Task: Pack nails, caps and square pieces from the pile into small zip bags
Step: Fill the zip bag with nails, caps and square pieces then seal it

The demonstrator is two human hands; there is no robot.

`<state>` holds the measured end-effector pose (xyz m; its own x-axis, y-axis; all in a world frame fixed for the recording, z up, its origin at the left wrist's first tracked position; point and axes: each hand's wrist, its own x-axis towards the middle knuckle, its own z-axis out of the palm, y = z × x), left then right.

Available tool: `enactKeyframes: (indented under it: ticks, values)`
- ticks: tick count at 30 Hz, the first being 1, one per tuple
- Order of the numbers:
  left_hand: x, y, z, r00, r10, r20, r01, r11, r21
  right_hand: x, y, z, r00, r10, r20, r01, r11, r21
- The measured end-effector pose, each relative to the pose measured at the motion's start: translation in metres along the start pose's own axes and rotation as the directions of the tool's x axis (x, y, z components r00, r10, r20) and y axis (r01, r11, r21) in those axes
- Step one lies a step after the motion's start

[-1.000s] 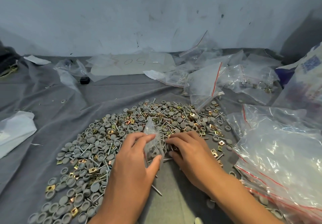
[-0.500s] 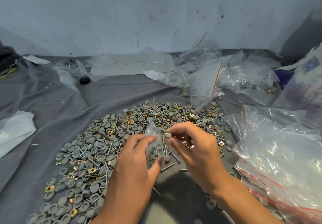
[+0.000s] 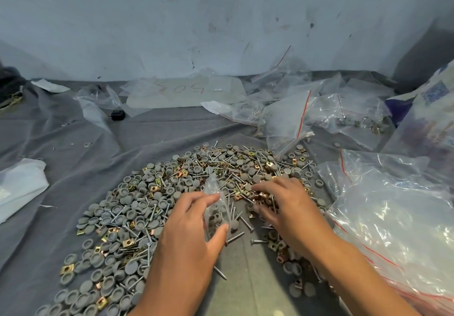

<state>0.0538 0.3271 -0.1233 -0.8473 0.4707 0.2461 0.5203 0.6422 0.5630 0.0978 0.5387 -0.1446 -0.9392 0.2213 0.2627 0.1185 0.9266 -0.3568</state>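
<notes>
Two hands work low in our view over a grey cloth point(image 3: 61, 129) that covers the whole surface in soft wrinkles and runs back to a scuffed, pale blue-grey wall point(image 3: 221, 20). Our left hand point(image 3: 186, 239) pinches a small zip bag point(image 3: 216, 207) between thumb and fingers, holding it upright; a few grey caps show through its clear plastic. Our right hand point(image 3: 287, 207) lies palm down just beside the bag, fingers spread and bent onto brass square pieces point(image 3: 260, 196); whether it has hold of any we cannot tell.

Around and beyond both hands spreads the pile point(image 3: 152, 197): grey round caps point(image 3: 127, 217), silver nails point(image 3: 237, 237) and brass squares, mixed, thickest to the left and behind the hands. On the right, touching the pile's edge, a large clear bag point(image 3: 398, 229) with red lines bulges toward our right forearm.

Farther back on the right lie more clear zip bags point(image 3: 292, 119), one resting on the pile's far edge, another holding a few small parts point(image 3: 363, 122). A white sheet point(image 3: 186, 92) with red writing lies near the wall. A small black thing point(image 3: 117, 114) sits under crumpled plastic at left, and white plastic point(image 3: 19, 185) lies at the left edge.
</notes>
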Motion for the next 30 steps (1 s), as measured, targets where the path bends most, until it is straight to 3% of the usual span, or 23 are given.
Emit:
enactKeyframes:
  ticks: [4,23,25,27,30]
  values:
    - [0.000,0.000,0.002,1.000,-0.004,0.007,0.004,1.000,0.008,-0.001,-0.003,0.006,0.990,-0.076,0.121,0.088,0.992,-0.094]
    - [0.000,0.000,0.003,1.000,-0.005,-0.004,0.005,1.000,0.018,-0.006,-0.019,0.010,0.987,-0.142,0.072,0.149,0.985,-0.087]
    - [0.000,0.000,0.002,1.000,-0.002,-0.003,0.003,1.000,0.023,-0.005,-0.021,0.008,0.991,-0.129,0.024,0.129,0.992,0.008]
    - [0.000,-0.001,0.001,1.000,-0.002,0.003,0.001,1.000,0.022,-0.004,-0.027,0.002,0.987,-0.116,-0.114,0.135,0.974,0.180]
    - [0.000,0.000,0.001,1.000,0.005,0.011,-0.005,1.000,0.012,-0.006,-0.042,-0.006,0.898,-0.222,-0.379,0.335,0.905,0.261]
